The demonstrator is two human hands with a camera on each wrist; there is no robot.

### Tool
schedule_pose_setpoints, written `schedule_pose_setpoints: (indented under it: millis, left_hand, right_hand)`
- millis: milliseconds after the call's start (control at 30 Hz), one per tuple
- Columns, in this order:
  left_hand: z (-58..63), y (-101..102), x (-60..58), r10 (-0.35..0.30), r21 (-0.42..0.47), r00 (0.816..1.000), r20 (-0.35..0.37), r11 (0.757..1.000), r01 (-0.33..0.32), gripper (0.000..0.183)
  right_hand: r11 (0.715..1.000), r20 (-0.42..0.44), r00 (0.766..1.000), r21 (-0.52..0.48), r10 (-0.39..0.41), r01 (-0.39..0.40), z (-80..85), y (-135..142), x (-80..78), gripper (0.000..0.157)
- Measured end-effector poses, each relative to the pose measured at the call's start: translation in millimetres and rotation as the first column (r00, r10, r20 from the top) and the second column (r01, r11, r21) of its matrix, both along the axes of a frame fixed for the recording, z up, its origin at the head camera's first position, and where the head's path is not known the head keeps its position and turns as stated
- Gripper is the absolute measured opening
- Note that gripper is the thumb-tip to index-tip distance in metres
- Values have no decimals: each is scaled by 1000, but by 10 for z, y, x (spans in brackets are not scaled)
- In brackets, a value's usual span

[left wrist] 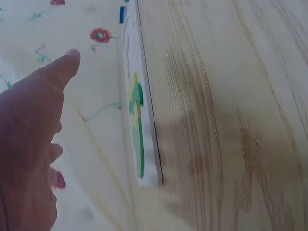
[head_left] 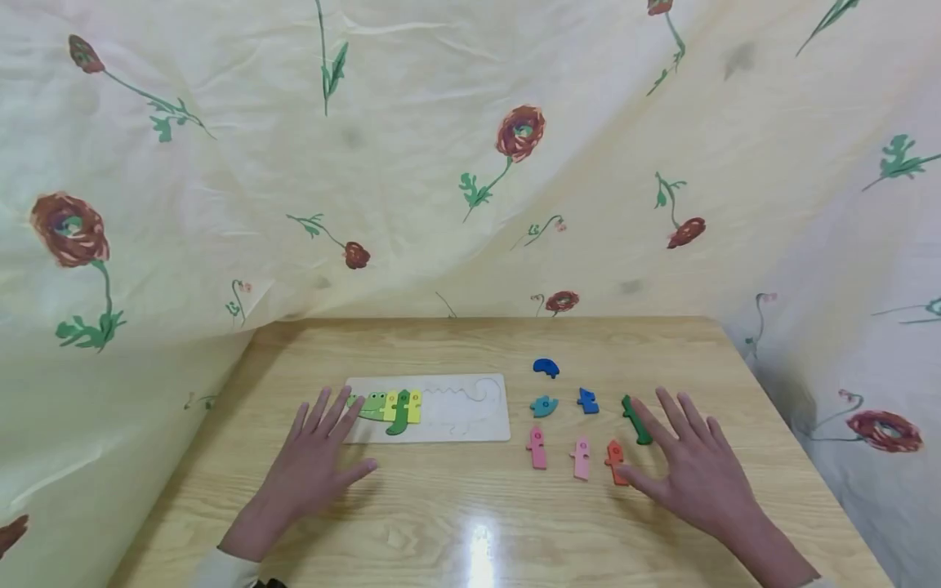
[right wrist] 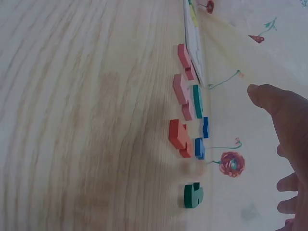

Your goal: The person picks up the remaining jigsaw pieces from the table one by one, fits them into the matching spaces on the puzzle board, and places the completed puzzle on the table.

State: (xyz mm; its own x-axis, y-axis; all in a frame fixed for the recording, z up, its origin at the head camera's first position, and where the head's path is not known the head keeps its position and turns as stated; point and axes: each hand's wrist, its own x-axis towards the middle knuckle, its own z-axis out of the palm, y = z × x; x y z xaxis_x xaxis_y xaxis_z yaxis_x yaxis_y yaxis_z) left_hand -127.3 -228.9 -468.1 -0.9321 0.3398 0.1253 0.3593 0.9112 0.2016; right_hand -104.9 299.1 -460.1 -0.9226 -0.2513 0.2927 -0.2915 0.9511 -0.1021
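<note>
Both hands are spread with nothing in them. The left hand (head_left: 312, 465) hovers by the near left corner of a white puzzle board (head_left: 470, 429), its fingertips overlapping that corner in the head view. On the board sit a green crocodile head (head_left: 373, 403), yellow pieces (head_left: 415, 407) and a green leg piece (head_left: 398, 416); a faint outline shows on its right part. The right hand (head_left: 698, 474) is beside a dark green piece (head_left: 636, 420) and a red piece (head_left: 616, 463), index finger and thumb overlapping them in the head view. In the right wrist view its thumb points away from the pieces.
Loose pieces lie right of the board: a dark blue one (head_left: 546, 367), a teal one (head_left: 544, 406), a blue one (head_left: 587, 400), a dark pink one (head_left: 537, 448) and a light pink one (head_left: 581, 459). The wooden table (head_left: 456, 514) meets a flowered cloth (head_left: 412, 204) behind and at the sides.
</note>
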Motion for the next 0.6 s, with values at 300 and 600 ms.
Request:
schedule_pose_setpoints:
  millis: [300, 600]
  left_hand:
    - [-146, -236, -171, 56, 112, 998, 28, 992, -59, 91]
    - [-288, -381, -257, 88, 258, 996, 29, 962, -93, 81]
  right_hand:
    - [999, -12, 999, 4, 36, -36, -89, 94, 10, 97]
    - [998, -11, 1000, -60, 26, -27, -164, 108, -13, 94]
